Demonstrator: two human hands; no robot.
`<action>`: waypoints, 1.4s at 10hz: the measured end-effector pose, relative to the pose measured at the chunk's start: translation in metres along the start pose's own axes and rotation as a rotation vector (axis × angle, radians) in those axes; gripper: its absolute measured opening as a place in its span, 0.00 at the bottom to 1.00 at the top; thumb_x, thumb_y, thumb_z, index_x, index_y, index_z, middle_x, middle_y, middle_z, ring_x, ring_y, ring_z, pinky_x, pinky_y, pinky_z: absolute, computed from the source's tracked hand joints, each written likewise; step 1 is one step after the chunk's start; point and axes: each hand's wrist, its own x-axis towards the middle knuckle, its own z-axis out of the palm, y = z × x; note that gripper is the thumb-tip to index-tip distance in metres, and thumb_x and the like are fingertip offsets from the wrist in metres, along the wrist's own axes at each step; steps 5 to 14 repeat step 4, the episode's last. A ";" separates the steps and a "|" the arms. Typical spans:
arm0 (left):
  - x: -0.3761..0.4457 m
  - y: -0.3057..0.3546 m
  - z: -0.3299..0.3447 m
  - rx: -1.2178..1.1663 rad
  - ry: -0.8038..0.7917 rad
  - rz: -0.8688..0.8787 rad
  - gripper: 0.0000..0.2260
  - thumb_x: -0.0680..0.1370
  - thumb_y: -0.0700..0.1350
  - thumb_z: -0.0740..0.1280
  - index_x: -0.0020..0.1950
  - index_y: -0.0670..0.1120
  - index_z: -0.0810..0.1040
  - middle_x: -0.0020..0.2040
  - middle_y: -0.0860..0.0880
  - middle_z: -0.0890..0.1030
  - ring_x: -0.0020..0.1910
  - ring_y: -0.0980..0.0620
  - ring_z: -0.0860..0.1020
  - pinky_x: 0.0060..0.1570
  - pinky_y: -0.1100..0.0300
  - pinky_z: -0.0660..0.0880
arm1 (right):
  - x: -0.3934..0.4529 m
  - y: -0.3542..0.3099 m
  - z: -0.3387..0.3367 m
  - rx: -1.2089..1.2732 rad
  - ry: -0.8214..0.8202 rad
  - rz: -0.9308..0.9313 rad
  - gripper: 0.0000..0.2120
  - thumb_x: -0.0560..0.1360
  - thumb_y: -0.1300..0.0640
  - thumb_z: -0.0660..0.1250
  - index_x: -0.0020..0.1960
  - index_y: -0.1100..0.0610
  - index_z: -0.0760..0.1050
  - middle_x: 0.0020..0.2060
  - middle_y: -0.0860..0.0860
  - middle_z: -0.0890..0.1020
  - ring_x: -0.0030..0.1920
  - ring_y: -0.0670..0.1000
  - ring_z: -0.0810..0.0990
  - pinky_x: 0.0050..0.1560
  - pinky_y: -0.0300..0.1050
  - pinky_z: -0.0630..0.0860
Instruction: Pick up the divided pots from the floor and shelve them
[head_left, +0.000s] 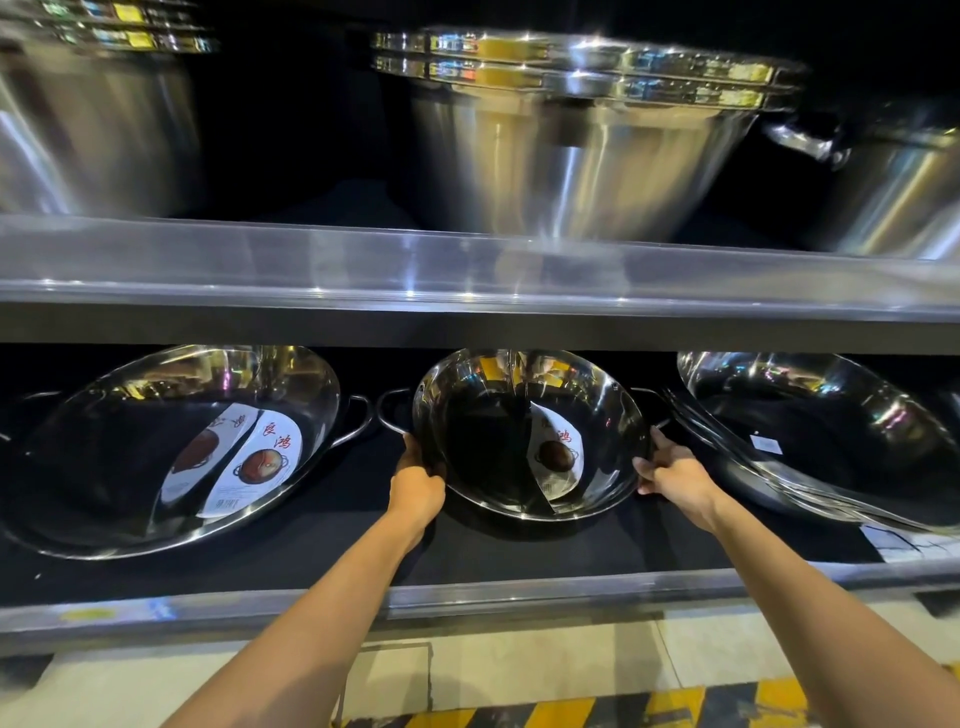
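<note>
A shiny steel divided pot (493, 447) with a curved partition and a paper label inside leans tilted on the lower shelf (519, 561), its mouth facing me. My left hand (418, 486) grips its left rim below the wire handle. My right hand (675, 478) grips its right rim. To its left a larger divided pot (130, 441) with a white label leans the same way. To the right stands a stack of similar pots (831, 436).
On the upper shelf (467, 291) stand big steel stock pots (582, 145) with lids, and others at left (93, 119) and right (893, 192). Below the shelf edge lies pale floor (519, 670) with a yellow-black hazard stripe (623, 712).
</note>
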 end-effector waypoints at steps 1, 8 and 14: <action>0.001 0.000 0.000 0.002 -0.001 0.001 0.27 0.78 0.34 0.58 0.73 0.54 0.57 0.62 0.41 0.76 0.57 0.45 0.75 0.53 0.56 0.71 | 0.000 -0.001 0.000 -0.014 -0.007 0.001 0.28 0.78 0.66 0.59 0.75 0.55 0.54 0.57 0.60 0.78 0.48 0.57 0.78 0.58 0.55 0.77; 0.001 -0.005 -0.016 0.078 0.008 0.043 0.19 0.77 0.36 0.58 0.68 0.46 0.65 0.54 0.40 0.79 0.45 0.46 0.75 0.44 0.56 0.72 | -0.012 -0.006 0.009 -0.054 0.161 -0.008 0.22 0.80 0.61 0.58 0.73 0.59 0.59 0.45 0.60 0.78 0.35 0.52 0.76 0.44 0.48 0.76; 0.001 -0.005 -0.016 0.078 0.008 0.043 0.19 0.77 0.36 0.58 0.68 0.46 0.65 0.54 0.40 0.79 0.45 0.46 0.75 0.44 0.56 0.72 | -0.012 -0.006 0.009 -0.054 0.161 -0.008 0.22 0.80 0.61 0.58 0.73 0.59 0.59 0.45 0.60 0.78 0.35 0.52 0.76 0.44 0.48 0.76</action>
